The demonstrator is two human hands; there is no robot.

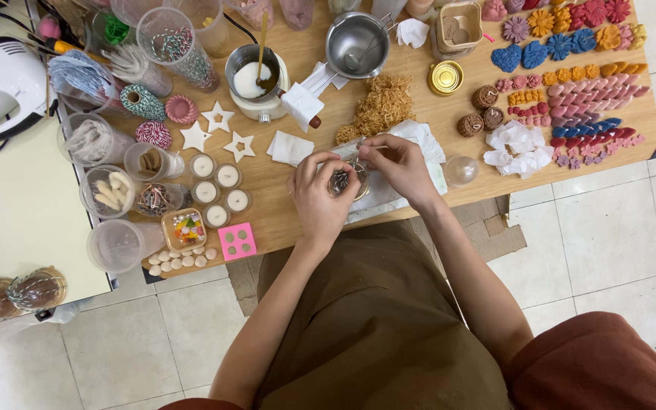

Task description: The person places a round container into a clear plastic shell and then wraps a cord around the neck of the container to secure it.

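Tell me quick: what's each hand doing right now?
Left hand: closed around a small clear round container.
Right hand: fingers pinched at the container's top edge; what they grip cannot be told.

Overhead view, and the wooden table (282, 220) fills the upper half, warm honey-coloured, its near edge running across the middle. To the left sits a pale, cream-topped surface (17, 212), butted just beside the wooden one. Below, the floor (609, 228) is laid in large light square tiles with thin grey grout lines. A flattened piece of brown cardboard (495, 228) lies on the tiles under the table's edge. Light is soft and even, shadows faint; its source can't be made out from here.
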